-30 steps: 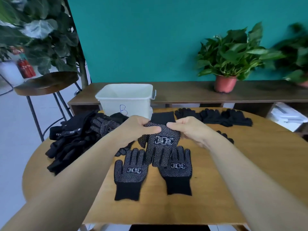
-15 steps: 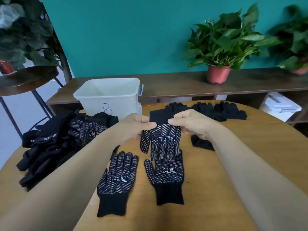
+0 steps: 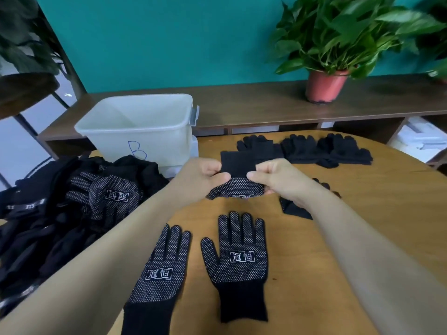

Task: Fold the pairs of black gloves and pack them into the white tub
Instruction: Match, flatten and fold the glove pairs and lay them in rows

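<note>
1 glove point(image 3: 238, 187) pinched: L-grip point(image 3: 202, 177), R-grip point(image 3: 278, 180).

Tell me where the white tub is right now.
Head view: the white tub sits at the far left of the table, just behind the glove pile and beyond the left hand.

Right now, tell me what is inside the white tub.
Inside the white tub only its bare inner walls show, with nothing packed in sight. Its near wall hides the floor, so anything lying low there cannot be seen.
</note>
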Action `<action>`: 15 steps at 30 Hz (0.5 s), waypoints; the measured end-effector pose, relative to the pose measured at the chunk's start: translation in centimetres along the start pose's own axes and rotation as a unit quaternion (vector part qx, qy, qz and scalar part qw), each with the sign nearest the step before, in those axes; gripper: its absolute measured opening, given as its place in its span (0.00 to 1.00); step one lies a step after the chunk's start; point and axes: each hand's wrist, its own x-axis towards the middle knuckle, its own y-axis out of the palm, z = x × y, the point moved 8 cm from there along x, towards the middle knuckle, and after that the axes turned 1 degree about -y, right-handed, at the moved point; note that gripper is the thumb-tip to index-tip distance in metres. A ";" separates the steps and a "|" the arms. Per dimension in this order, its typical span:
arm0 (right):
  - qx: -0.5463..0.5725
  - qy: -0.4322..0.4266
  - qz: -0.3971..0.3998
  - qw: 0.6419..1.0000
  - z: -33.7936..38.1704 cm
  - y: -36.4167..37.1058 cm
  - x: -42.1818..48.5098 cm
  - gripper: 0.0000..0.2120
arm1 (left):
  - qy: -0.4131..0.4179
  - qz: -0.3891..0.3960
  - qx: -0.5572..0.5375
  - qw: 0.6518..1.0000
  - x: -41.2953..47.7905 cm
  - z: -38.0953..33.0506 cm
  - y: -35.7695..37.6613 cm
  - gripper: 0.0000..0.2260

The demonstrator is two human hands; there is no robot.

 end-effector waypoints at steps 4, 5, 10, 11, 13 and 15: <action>-0.025 0.028 0.027 0.999 -3.8 2.9 -1.7 0.22 | -0.049 0.055 -0.041 0.996 -2.9 3.7 3.1 0.06; -0.026 0.016 0.022 0.999 -3.9 3.2 -2.0 0.20 | -0.046 0.057 -0.053 0.996 -3.4 3.9 3.3 0.06; -0.061 -0.071 -0.043 0.995 -2.0 3.1 -5.7 0.18 | 0.012 0.026 -0.051 0.998 -5.9 2.5 3.0 0.07; -0.089 -0.079 -0.045 0.992 -2.5 3.5 -6.7 0.18 | 0.016 0.026 -0.029 0.999 -6.8 2.8 3.3 0.07; -0.140 -0.079 -0.035 0.986 -4.4 5.1 -9.1 0.16 | 0.021 0.041 0.042 0.998 -9.2 4.2 4.7 0.07; -0.199 -0.093 -0.014 0.975 -6.3 7.1 -11.1 0.08 | 0.076 0.013 0.142 0.987 -11.8 5.2 5.9 0.10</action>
